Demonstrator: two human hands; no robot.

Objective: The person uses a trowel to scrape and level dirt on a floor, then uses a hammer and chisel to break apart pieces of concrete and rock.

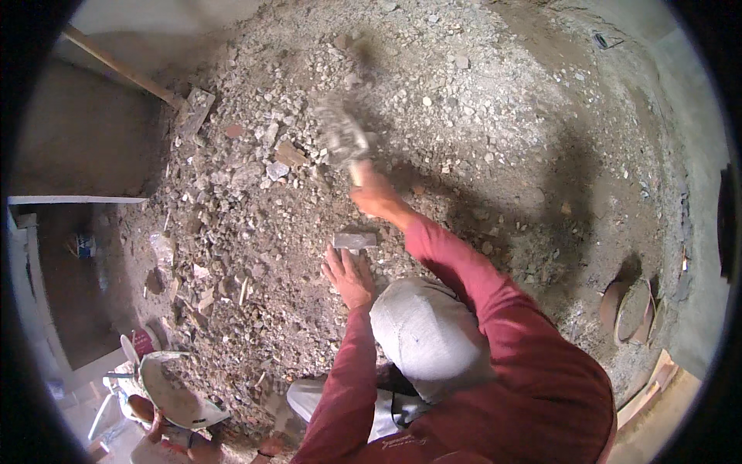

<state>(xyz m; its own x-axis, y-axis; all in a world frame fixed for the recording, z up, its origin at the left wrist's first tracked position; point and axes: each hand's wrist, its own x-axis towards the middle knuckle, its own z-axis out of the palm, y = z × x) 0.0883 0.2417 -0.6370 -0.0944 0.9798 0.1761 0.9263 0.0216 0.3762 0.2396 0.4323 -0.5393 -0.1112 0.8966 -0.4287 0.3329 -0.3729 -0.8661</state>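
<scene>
My right hand (pixel 377 195) is closed around the pale handle of a hand tool (pixel 348 135), held out over the rubble. The tool's grey head is smeared by motion, so its exact kind is unclear. Nearer to me, my left hand (pixel 349 277) rests low with its fingers stretched forward. Its fingertips touch or almost touch a small grey rectangular block (pixel 354 240). Grey cloth (pixel 433 332) between my red sleeves covers part of the ground.
Loose stones and dirt (pixel 255 178) spread around, with a brown broken piece (pixel 291 153) among them. A long-handled tool (pixel 127 67) leans at upper left. A white broken container (pixel 182 394) lies lower left, a bucket (pixel 634 311) at right, a plank (pixel 648 392) near the right wall.
</scene>
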